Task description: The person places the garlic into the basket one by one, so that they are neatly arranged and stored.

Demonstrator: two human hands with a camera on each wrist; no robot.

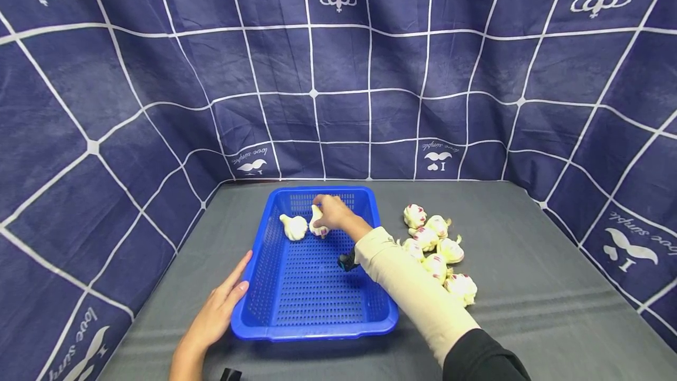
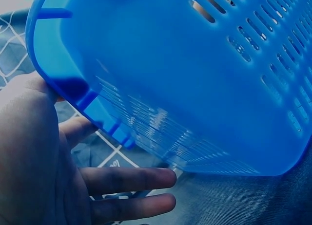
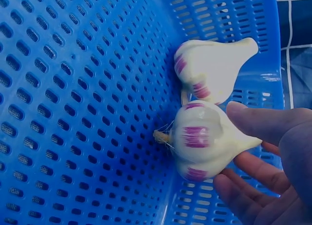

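Observation:
A blue perforated plastic basket [image 1: 317, 332] stands in front of me. Inside it, toward the far end, my right hand [image 1: 334, 214] holds a garlic bulb [image 3: 200, 140] between thumb and fingers, around its neck side. The bulb is white with purple patches and has a rooty tuft at its base. Right beside it in the basket lies another garlic bulb [image 1: 295, 227], its neck pointing to the far left. My left hand [image 1: 214, 313] is at the basket's left side, touching the rim; its fingers are stretched out along the outer wall in the left wrist view [image 2: 126, 181].
Several more garlic bulbs [image 1: 436, 266] lie in a loose group on the grey tabletop [image 1: 550, 287], right of the basket and partly behind my right forearm. A dark blue cloth [image 1: 402, 63] with white lines hangs around the back and sides.

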